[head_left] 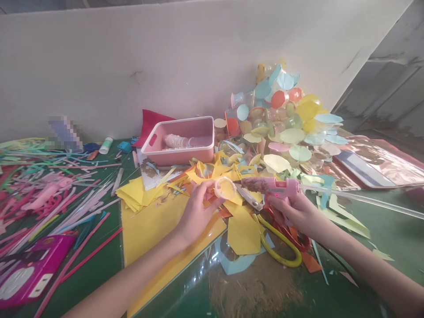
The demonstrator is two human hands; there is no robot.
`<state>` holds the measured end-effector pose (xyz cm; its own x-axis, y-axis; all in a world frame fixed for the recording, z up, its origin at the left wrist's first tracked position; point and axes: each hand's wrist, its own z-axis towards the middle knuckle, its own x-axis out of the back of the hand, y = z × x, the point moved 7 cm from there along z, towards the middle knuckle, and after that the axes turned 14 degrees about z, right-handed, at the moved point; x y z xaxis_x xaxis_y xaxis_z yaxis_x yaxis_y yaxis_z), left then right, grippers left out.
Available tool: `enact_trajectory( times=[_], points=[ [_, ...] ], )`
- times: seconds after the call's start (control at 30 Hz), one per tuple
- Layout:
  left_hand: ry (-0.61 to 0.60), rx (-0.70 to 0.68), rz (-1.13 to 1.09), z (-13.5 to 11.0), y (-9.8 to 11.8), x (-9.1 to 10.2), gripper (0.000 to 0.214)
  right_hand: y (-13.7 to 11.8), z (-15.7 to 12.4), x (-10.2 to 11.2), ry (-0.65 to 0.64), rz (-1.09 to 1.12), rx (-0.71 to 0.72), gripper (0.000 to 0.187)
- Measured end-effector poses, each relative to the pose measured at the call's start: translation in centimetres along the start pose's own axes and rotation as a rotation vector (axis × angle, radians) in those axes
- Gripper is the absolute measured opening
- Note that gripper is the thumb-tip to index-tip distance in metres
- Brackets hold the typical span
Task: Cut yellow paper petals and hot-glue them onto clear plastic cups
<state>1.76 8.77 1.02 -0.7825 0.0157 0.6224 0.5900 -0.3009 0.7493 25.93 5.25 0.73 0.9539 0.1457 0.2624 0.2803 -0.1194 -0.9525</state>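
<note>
My left hand (196, 212) pinches a small clear plastic cup (225, 188) by its side, with its round end turned toward me. Closed around its handle, my right hand (294, 214) holds a pink hot glue gun (280, 186) whose nozzle points left, right at the cup's edge; I cannot tell if they touch. A long clear glue stick (361, 198) sticks out of the gun's back. Beneath the gun lie scissors (281, 249) with yellow and red handles. A yellow paper octagon (244, 232) rests beside them on the scraps.
A pink bin (180, 154) with stacked clear cups (179, 141) stands behind my left hand. Clear cups with paper discs (278, 99) pile up at the back right. Colored strips (46, 194) and a magenta device (36, 269) lie left. Yellow sheets (155, 238) lie in front.
</note>
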Motion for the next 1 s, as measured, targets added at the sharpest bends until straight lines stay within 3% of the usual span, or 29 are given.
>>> enact_trajectory(
  times=[0.27,1.0],
  points=[
    [-0.045,-0.1,0.112,-0.3,1.0,0.0,0.036,-1.4,-0.5,-0.9,-0.092,0.197,0.019,0.063],
    [-0.047,-0.11,0.11,-0.4,1.2,0.0,0.036,-1.6,-0.5,-1.5,-0.093,0.135,0.05,0.058]
  ],
)
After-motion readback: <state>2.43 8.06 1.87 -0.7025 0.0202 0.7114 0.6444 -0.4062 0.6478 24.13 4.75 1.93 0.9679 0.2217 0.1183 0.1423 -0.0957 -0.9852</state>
